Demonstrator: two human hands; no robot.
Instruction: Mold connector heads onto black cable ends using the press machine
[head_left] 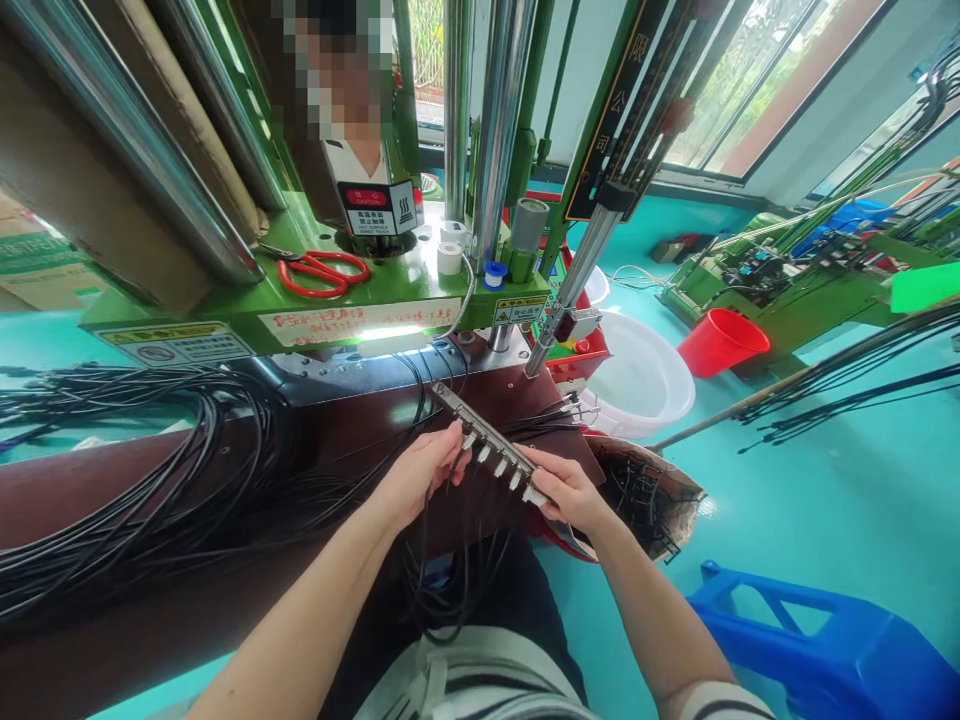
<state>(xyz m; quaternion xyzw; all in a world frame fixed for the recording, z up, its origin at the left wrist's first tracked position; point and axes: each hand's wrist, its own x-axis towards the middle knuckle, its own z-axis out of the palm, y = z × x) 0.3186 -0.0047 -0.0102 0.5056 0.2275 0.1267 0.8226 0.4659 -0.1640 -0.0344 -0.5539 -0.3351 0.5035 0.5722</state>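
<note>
Above my lap, a long narrow metal bar (487,437) is held tilted, its left end higher and farther away. Several pale connector-like pieces (501,468) stick out along its near side. My right hand (564,490) is closed on the bar's right end. Closed fingers of my left hand (429,470) pinch a black cable (427,530) against the bar, left of its middle; the cable's tip is hidden by the fingers. More black cables hang below, down over my lap.
Ahead stands a green press (300,320) with red-handled scissors (324,274) on it. Bundled black cables (202,420) cover the brown table (90,640) at left. On the right are a box of black scraps (645,500), a white tub (637,370), a red bucket (720,342) and a blue stool (847,640).
</note>
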